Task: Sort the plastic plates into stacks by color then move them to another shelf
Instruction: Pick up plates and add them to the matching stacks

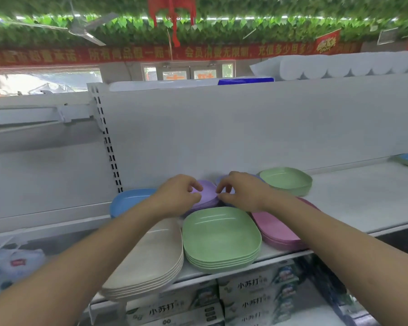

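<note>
The purple plates are sitting in a stack toward the back of the white shelf, just behind the front green stack, and you are working on them with both hands. Your left hand is curling over the stack's left edge, thumb and fingers pinching at the rim of the top plate. Your right hand is doing the same from the right side, fingertips nipping the edge, with only a narrow gap between thumb and fingers. Both forearms are reaching up and forward from the lower corners, converging on the stack, wrists bent slightly downward.

Around it, a beige stack is lying at the shelf's front left under your left forearm, a pink stack is lying under your right forearm, a blue plate is resting at the left, and a second green stack is sitting behind on the right. Cartons are standing on the level below.
</note>
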{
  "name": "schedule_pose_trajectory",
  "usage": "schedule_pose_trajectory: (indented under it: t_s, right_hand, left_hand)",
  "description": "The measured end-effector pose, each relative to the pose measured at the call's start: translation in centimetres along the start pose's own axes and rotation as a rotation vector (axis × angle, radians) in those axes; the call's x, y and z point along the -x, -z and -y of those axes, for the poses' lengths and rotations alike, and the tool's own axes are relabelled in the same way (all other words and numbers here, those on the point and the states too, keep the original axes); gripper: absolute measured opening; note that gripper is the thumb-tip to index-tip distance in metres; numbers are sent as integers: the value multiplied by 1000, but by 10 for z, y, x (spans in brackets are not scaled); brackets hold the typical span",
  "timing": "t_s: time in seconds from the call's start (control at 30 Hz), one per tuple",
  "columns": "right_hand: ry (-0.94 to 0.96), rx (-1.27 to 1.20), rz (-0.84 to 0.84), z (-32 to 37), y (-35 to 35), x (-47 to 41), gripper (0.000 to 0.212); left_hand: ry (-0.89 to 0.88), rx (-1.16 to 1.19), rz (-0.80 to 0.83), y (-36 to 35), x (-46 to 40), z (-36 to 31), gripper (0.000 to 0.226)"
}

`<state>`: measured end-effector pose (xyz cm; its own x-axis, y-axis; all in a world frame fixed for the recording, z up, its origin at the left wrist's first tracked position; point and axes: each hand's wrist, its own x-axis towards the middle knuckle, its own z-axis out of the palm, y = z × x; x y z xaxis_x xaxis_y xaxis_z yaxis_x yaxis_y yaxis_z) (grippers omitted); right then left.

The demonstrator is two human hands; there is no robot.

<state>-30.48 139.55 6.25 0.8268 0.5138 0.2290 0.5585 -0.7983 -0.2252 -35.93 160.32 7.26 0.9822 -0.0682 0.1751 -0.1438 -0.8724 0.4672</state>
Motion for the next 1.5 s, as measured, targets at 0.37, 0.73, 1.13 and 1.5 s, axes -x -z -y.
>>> schedule_pose_trajectory:
  t_s: [0.37,0.73,1.13,1.5]
  right_hand:
    - [38,44,-161,-112,57,125,24]
    - [-207,234,-247,-344,141,337,27]
    - [-428,170,-296,-576,172,437,17]
    - [-414,101,-401,-761,239,329,19]
  left_hand:
    - [-266,-162,-65,-83,-3,-147,38]
    - [-534,-216,-50,-267,-29,-422,35]
    - [-679,-219,49,-407,-138,-610,35]
    - [-401,-466,-13,-455,-329,-648,30]
